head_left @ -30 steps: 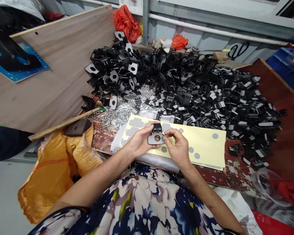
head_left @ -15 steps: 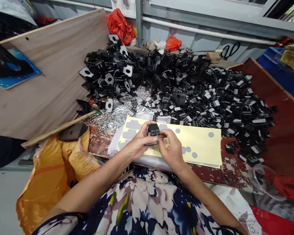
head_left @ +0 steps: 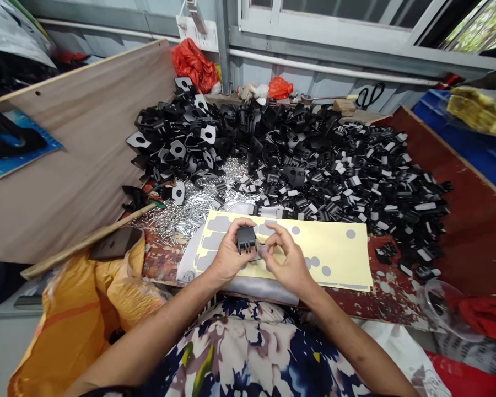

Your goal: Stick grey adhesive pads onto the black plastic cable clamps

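My left hand (head_left: 227, 258) grips a small black plastic clip piece (head_left: 246, 239) between thumb and fingers, its prongs pointing toward me. Just to the right, my right hand (head_left: 287, 259) has its thumb and fingers drawn together beside the piece; whatever they pinch is too small to make out. Both hands are above a yellow backing sheet (head_left: 343, 259) with grey die-cut shapes stuck on it. Beyond the sheet lies a heap of thin silver metal pins (head_left: 177, 212).
Large black plastic parts (head_left: 190, 132) pile up at the back left, small black clips (head_left: 355, 182) at the right. A wooden stick (head_left: 86, 240) leans over the left edge, by a yellow sack (head_left: 70, 314). Scissors (head_left: 370, 95) lie at the back; a clear plastic cup (head_left: 444, 309) stands front right.
My right hand's fingers have drawn slightly away from the black clip piece, and the left hand has tilted it. The whole view has shifted a little, with the scene sitting lower and further left.
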The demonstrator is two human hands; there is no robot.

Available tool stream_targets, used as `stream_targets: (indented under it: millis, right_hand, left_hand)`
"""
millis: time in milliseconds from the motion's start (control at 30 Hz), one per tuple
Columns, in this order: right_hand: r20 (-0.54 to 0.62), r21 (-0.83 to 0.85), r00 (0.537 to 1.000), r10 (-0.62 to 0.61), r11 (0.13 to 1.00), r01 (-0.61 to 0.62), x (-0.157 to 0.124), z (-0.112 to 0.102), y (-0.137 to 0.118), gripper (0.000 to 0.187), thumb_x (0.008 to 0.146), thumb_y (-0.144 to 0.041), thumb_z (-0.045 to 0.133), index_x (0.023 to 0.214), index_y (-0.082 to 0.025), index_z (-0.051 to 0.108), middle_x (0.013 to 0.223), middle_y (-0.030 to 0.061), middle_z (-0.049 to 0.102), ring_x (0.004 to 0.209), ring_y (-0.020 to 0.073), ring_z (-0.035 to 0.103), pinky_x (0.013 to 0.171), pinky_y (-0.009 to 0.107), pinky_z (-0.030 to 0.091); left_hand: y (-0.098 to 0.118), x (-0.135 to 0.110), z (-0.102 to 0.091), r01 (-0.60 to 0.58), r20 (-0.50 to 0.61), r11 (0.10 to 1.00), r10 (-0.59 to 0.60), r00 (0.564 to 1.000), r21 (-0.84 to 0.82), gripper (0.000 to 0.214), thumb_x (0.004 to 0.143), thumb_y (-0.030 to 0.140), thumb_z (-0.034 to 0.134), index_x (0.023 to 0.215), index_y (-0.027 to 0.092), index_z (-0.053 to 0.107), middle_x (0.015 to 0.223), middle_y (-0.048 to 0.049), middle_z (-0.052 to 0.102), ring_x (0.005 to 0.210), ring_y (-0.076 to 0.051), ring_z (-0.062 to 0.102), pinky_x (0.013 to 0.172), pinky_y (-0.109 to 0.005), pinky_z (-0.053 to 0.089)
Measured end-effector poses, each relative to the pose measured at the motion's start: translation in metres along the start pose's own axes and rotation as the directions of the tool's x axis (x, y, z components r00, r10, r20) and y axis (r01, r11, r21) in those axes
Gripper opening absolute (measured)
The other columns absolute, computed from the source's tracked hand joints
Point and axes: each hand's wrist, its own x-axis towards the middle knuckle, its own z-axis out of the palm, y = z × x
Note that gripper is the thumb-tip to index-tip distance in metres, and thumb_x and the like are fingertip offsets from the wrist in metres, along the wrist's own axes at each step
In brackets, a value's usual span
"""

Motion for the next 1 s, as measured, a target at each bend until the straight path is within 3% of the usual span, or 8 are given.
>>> stream_targets:
  millis: [200, 300, 400, 533, 600, 700, 800, 1000]
  right_hand:
    - [0.35, -0.055, 0.936, -0.032, 0.997, 0.055, 0.009, -0.03, 0.015, 0.049, 0.09, -0.02, 0.07, 0.139, -0.03, 0.067, 0.1, 0.0029, 0.077, 0.082, 0.0211, 0.072, 0.079, 0.038, 0.062]
    - [0.132, -0.248, 0.991, 0.006, 0.968, 0.028, 0.058, -0.068, 0.037, 0.024, 0.097, -0.024, 0.065, 0.117, -0.028, 0.078, 0.109, 0.0066, 0.078, 0.096, 0.026, 0.072, 0.088, 0.046, 0.062]
    - [-0.16, -0.441, 0.984, -0.08, 0.897, 0.001, 0.12, -0.099, 0.061, 0.038, 0.093, -0.019, 0.067, 0.13, -0.019, 0.073, 0.13, 0.0148, 0.071, 0.122, 0.0346, 0.063, 0.107, 0.057, 0.052]
    - [-0.104, -0.381, 0.994, -0.031, 0.924, -0.011, 0.164, -0.103, 0.069, 0.046, 0.084, -0.009, 0.069, 0.129, -0.019, 0.073, 0.123, 0.0118, 0.072, 0.111, 0.0303, 0.068, 0.106, 0.049, 0.053]
    - [-0.071, -0.283, 0.997, -0.022, 0.959, 0.001, 0.157, -0.086, 0.055, 0.031, 0.085, -0.01, 0.067, 0.111, -0.022, 0.078, 0.106, 0.007, 0.074, 0.095, 0.0251, 0.07, 0.097, 0.044, 0.056]
    - [-0.146, 0.113, 0.989, -0.001, 0.993, 0.017, 0.12, -0.047, 0.019, 0.013, 0.088, -0.022, 0.071, 0.1, -0.024, 0.076, 0.1, 0.0038, 0.073, 0.089, 0.0212, 0.069, 0.085, 0.037, 0.06]
    - [-0.085, 0.541, 0.991, 0.102, 0.84, -0.04, 0.08, -0.011, -0.011, 0.013, 0.087, -0.03, 0.076, 0.096, -0.025, 0.069, 0.095, 0.0012, 0.072, 0.088, 0.0186, 0.07, 0.083, 0.033, 0.062]
    - [-0.084, 0.37, 0.976, 0.202, 0.916, -0.158, 0.032, 0.01, 0.007, 0.016, 0.094, -0.03, 0.068, 0.109, -0.024, 0.07, 0.109, 0.0054, 0.07, 0.089, 0.0176, 0.067, 0.078, 0.03, 0.058]
  left_hand:
    - [0.006, 0.001, -0.024, 0.182, 0.158, 0.94, -0.234, 0.959, 0.287, 0.055, 0.065, 0.009, 0.08, 0.113, 0.026, 0.06, 0.082, 0.0038, 0.059, 0.067, -0.013, 0.053, 0.057, -0.022, 0.039]
    - [0.048, 0.021, -0.046, 0.287, 0.17, 0.884, -0.368, 0.914, 0.369, 0.054, 0.067, 0.011, 0.082, 0.116, 0.023, 0.063, 0.089, -0.0025, 0.067, 0.071, -0.017, 0.061, 0.06, -0.026, 0.047]
    - [0.122, 0.057, -0.066, 0.028, 0.055, 0.991, -0.036, 0.998, 0.131, 0.065, 0.077, 0.028, 0.086, 0.135, 0.027, 0.055, 0.108, -0.0092, 0.071, 0.092, -0.025, 0.07, 0.079, -0.04, 0.06]
    - [0.17, 0.091, -0.08, -0.373, -0.144, 0.927, 0.375, 0.916, 0.041, 0.084, 0.077, 0.042, 0.087, 0.149, 0.036, 0.044, 0.133, -0.0067, 0.064, 0.115, -0.03, 0.067, 0.099, -0.056, 0.059]
    - [0.148, 0.09, -0.076, -0.346, -0.129, 0.907, 0.383, 0.915, 0.24, 0.083, 0.074, 0.035, 0.09, 0.147, 0.033, 0.049, 0.137, -0.0088, 0.062, 0.116, -0.031, 0.067, 0.101, -0.056, 0.059]
    - [0.081, 0.072, -0.058, -0.324, 0.114, 0.812, 0.309, 0.944, 0.485, 0.067, 0.078, 0.031, 0.087, 0.14, 0.029, 0.062, 0.152, -0.0137, 0.053, 0.136, -0.037, 0.056, 0.108, -0.058, 0.054]
    - [0.026, 0.052, -0.038, -0.457, 0.258, 0.789, 0.38, 0.888, 0.41, 0.069, 0.079, 0.033, 0.087, 0.144, 0.032, 0.063, 0.164, -0.0112, 0.045, 0.153, -0.038, 0.039, 0.123, -0.059, 0.038]
    - [0.017, 0.042, -0.037, -0.16, -0.007, 0.987, 0.16, 0.987, 0.016, 0.029, 0.089, 0.03, 0.076, 0.116, 0.023, 0.07, 0.128, -0.0087, 0.067, 0.109, -0.025, 0.067, 0.091, -0.039, 0.062]
